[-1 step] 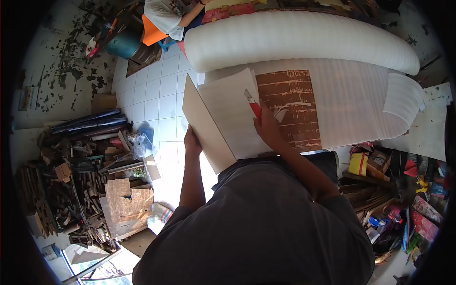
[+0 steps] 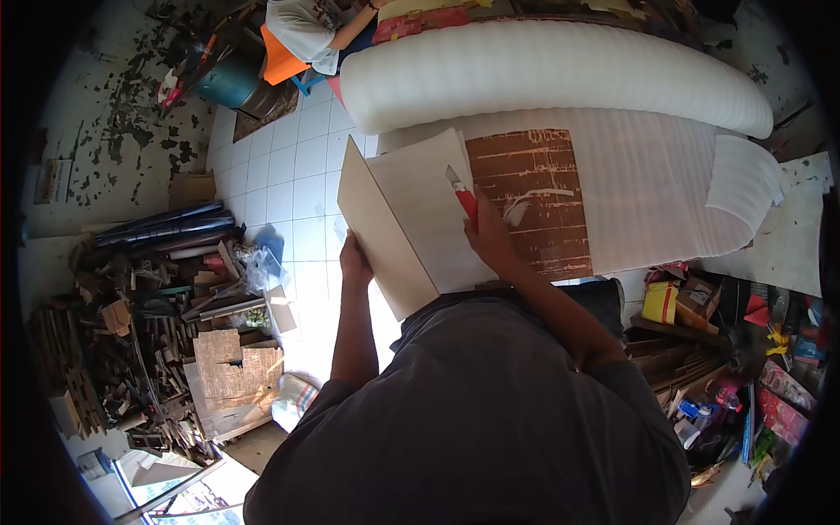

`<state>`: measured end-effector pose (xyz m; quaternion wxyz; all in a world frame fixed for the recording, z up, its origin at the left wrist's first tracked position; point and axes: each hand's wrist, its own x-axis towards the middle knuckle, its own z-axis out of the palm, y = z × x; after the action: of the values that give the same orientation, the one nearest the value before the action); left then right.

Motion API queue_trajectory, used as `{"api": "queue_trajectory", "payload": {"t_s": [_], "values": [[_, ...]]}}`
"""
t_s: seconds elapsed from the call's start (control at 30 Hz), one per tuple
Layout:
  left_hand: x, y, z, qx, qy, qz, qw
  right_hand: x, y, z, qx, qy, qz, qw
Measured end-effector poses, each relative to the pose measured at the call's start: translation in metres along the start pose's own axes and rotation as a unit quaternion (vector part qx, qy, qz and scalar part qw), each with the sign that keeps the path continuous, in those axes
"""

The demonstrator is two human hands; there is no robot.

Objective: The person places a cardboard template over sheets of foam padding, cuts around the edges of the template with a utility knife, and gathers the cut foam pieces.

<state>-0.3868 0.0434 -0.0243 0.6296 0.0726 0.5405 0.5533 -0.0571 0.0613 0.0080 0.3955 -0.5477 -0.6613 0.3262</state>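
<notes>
A pale flat board (image 2: 378,232) stands tilted at the table's left edge, and my left hand (image 2: 352,259) grips it from its outer side. My right hand (image 2: 492,234) is closed round a red utility knife (image 2: 466,203), its blade out and pointing away from me. Beneath the knife lie white foam sheets (image 2: 420,188), one edge lifted a little. To their right sits a worn brown board (image 2: 534,201) with scraped pale streaks and a curled white scrap (image 2: 525,203) on it.
A big roll of white foam (image 2: 560,70) spans the table's far side, its unrolled length (image 2: 647,188) reaching right. Another person (image 2: 306,31) sits at the far left. Wood offcuts (image 2: 140,350) are heaped on the left, mixed boxes and bags (image 2: 691,302) on the right.
My right hand and the knife have shifted slightly left. The tilted board has moved a touch to the right, and the foam sheets' lifted edge has shifted slightly left.
</notes>
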Motion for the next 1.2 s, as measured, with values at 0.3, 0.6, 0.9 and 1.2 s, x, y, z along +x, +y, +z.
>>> {"api": "queue_trajectory", "payload": {"t_s": [0.3, 0.6, 0.9, 1.2], "values": [[-0.002, 0.003, 0.012, 0.033, 0.01, 0.008, 0.999, -0.011, -0.007, 0.027, -0.01, 0.035, 0.044, 0.998], [0.005, 0.01, 0.009, 0.058, -0.008, -0.027, 0.998, -0.025, -0.025, 0.017, 0.084, -0.055, 0.141, 0.985], [0.003, 0.027, 0.0, 0.047, 0.021, 0.038, 0.998, -0.021, -0.013, -0.02, 0.058, 0.12, 0.107, 0.985], [-0.012, 0.057, 0.065, 0.078, -0.011, 0.176, 0.981, -0.014, -0.051, -0.107, 0.314, -0.028, 0.203, 0.927]]}}
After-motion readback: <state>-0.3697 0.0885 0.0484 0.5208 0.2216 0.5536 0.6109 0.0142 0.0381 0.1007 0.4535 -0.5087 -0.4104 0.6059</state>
